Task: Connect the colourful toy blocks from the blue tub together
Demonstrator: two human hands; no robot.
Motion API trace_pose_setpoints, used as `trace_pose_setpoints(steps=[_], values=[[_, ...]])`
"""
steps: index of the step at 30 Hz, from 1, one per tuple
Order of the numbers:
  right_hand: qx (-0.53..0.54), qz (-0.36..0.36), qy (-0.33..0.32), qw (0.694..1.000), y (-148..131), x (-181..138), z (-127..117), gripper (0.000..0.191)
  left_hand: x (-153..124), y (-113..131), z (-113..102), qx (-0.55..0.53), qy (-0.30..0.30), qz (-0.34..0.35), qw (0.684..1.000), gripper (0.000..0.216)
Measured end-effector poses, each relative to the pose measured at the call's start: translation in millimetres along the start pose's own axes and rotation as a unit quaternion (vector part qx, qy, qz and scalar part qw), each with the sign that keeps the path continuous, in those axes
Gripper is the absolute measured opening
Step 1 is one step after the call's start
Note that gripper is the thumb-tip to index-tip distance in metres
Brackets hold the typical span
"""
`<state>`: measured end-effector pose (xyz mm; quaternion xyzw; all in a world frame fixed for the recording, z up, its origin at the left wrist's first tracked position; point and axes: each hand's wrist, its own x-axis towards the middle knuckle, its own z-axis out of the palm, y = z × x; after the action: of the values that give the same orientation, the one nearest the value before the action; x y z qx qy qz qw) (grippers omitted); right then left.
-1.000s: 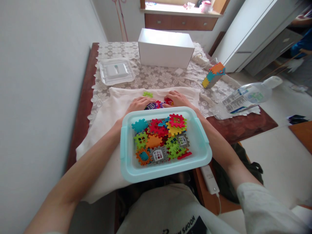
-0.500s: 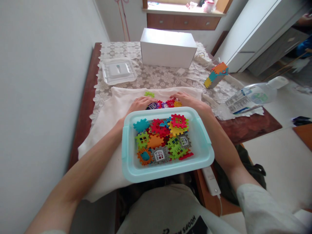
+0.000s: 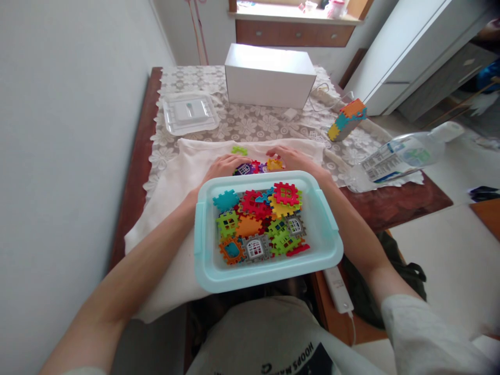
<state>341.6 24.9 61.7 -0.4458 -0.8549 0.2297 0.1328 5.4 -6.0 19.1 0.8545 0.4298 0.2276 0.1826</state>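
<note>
A pale blue tray sits near me, filled with several coloured interlocking toy tiles. Just beyond its far rim, on a white cloth, lies a small cluster of joined tiles. My left hand rests on the cluster's left side with fingers curled over a purple tile. My right hand lies on the right side, its fingers bent over an orange tile. A loose green tile lies just behind the cluster.
A white box stands at the table's far end, with a clear lid to its left. A built tile block and a lying plastic bottle are on the right. A white power bank hangs at the near edge.
My right hand has slid slightly left along the cluster, and an orange tile now shows under its fingers. My left hand has hardly moved.
</note>
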Motion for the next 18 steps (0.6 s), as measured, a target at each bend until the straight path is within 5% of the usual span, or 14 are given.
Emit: trace_pose_setpoints(steps=[3,18], values=[[0.031,0.012,-0.04,0.999,-3.4,-5.2,0.3,0.061,0.8,-0.3,-1.0,0.003,-0.006,-0.002,1.0,0.058],[0.073,0.035,0.005,0.997,7.9,-15.5,-6.4,0.044,-1.4,2.8,5.1,0.031,0.013,-0.017,0.999,0.057]])
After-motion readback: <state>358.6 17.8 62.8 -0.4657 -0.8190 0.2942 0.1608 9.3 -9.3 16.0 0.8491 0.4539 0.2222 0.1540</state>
